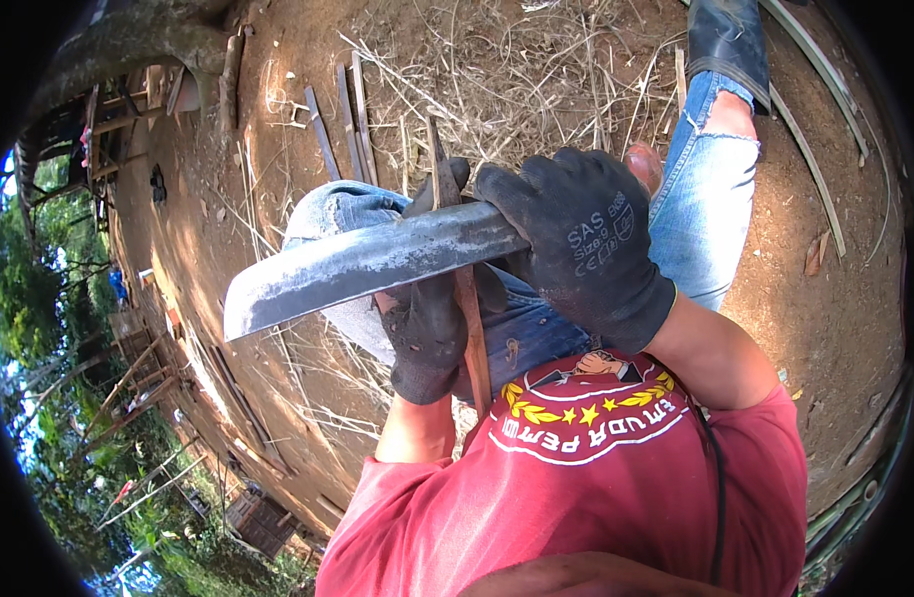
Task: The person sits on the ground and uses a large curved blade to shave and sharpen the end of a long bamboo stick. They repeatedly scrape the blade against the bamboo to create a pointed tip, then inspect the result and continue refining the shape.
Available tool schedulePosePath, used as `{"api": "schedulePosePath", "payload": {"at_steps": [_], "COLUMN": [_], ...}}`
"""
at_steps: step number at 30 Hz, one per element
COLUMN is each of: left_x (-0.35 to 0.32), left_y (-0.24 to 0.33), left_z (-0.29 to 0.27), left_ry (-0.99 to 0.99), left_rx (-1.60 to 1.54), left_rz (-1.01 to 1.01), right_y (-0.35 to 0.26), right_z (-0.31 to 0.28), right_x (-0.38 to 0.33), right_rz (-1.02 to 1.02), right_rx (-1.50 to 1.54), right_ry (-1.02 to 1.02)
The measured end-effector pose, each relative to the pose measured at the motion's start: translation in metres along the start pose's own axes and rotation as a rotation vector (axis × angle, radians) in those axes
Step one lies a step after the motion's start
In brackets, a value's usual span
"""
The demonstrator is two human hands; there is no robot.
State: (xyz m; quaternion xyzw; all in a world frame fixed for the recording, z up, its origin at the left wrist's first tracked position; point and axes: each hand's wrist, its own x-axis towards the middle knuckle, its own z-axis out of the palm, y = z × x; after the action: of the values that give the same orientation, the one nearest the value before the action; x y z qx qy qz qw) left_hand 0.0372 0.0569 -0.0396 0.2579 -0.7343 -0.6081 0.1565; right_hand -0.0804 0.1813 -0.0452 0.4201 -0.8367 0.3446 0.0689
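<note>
My right hand [588, 239], in a black work glove, is closed round the grip of a machete, most of which the fingers hide. The wide, worn machete blade [367, 261] points left, its broad tip out past my knee. Below the blade my left hand [427, 333], gloved in black as well, is closed on a narrow brown wooden strip [474, 343]. That strip runs from my shirt up behind the blade, and its upper end shows above it. Blade and strip cross near the grip; whether the edge bites into the wood I cannot tell.
Dry shavings and thin splinters [517, 70] litter the brown dirt ahead. Several dark slats [350, 124] lie beyond my bent knee [343, 209]. My other leg [711, 199] stretches forward in a dark boot [728, 40]. Long pale strips [810, 164] lie at right. Trees and timber frames stand left.
</note>
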Motion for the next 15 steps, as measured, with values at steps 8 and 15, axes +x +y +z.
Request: {"api": "schedulePosePath", "payload": {"at_steps": [8,15], "left_x": [0.008,0.012], "left_y": [0.016,0.023], "left_z": [0.013,0.015], "left_ry": [-0.033,-0.075], "left_rx": [-0.219,-0.297], "left_rz": [-0.182,-0.178], "right_y": [0.035,0.086], "right_z": [0.015,0.038], "right_x": [0.016,0.043], "right_rz": [-0.049,0.075], "right_rx": [-0.205,-0.231], "right_ry": [0.145,0.418]}}
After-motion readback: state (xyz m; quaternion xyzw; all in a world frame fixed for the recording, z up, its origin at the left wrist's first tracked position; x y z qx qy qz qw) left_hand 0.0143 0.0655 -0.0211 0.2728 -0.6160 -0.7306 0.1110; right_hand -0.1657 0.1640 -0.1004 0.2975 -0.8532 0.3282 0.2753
